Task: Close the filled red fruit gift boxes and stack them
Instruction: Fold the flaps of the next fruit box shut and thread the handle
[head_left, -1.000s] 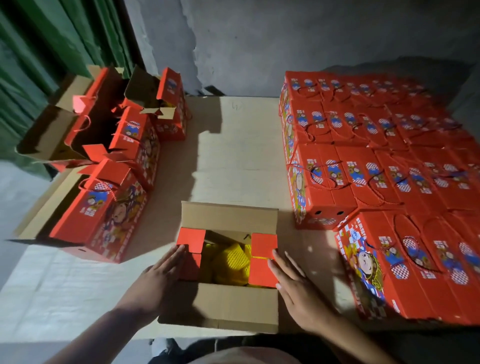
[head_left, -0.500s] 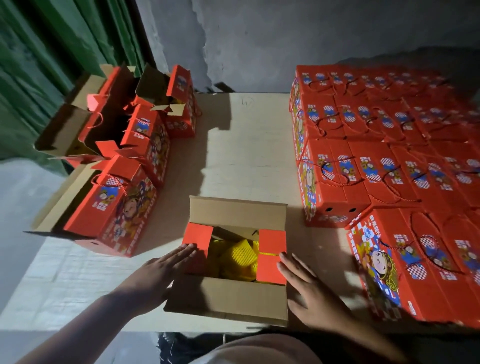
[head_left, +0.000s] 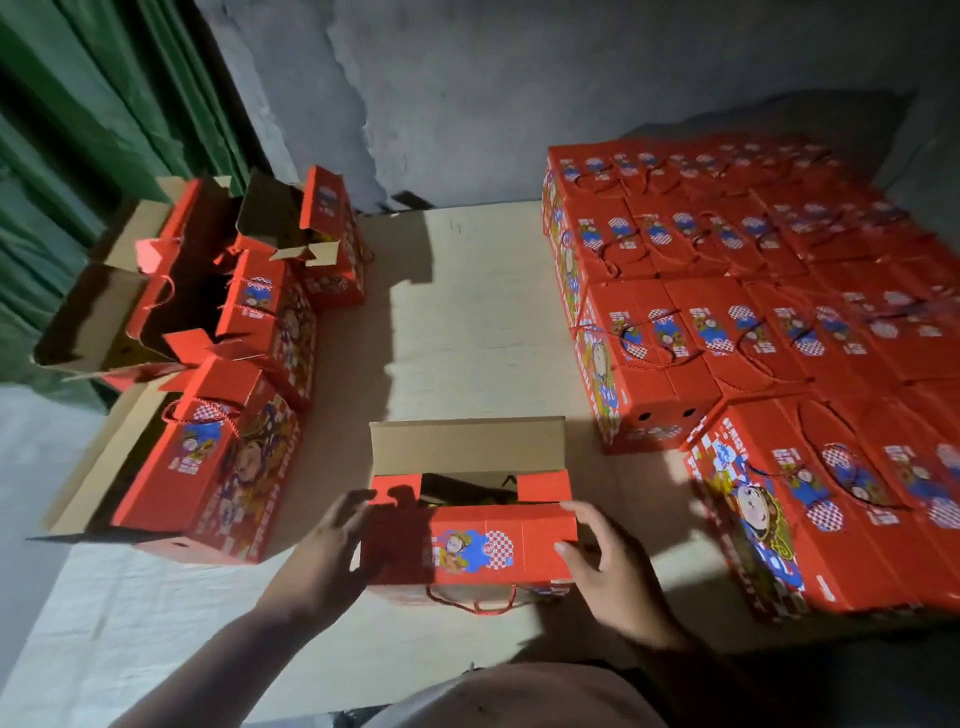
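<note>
The open gift box (head_left: 470, 514) sits at the near edge of the table (head_left: 467, 322), kept close for folding. Its near top flap (head_left: 470, 545) is held at both ends so that it comes over the opening evenly: the left hand (head_left: 324, 553) with fingers curled round the left end, the right hand (head_left: 605, 561) pinching the right corner. The far flap (head_left: 467, 447) stands upright. Closed boxes (head_left: 753, 322) are stacked at the right, unclosed ones (head_left: 223, 332) at the left.

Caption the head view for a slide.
Both hands, left hand and right hand, fold the near flap over the open gift box.
</note>
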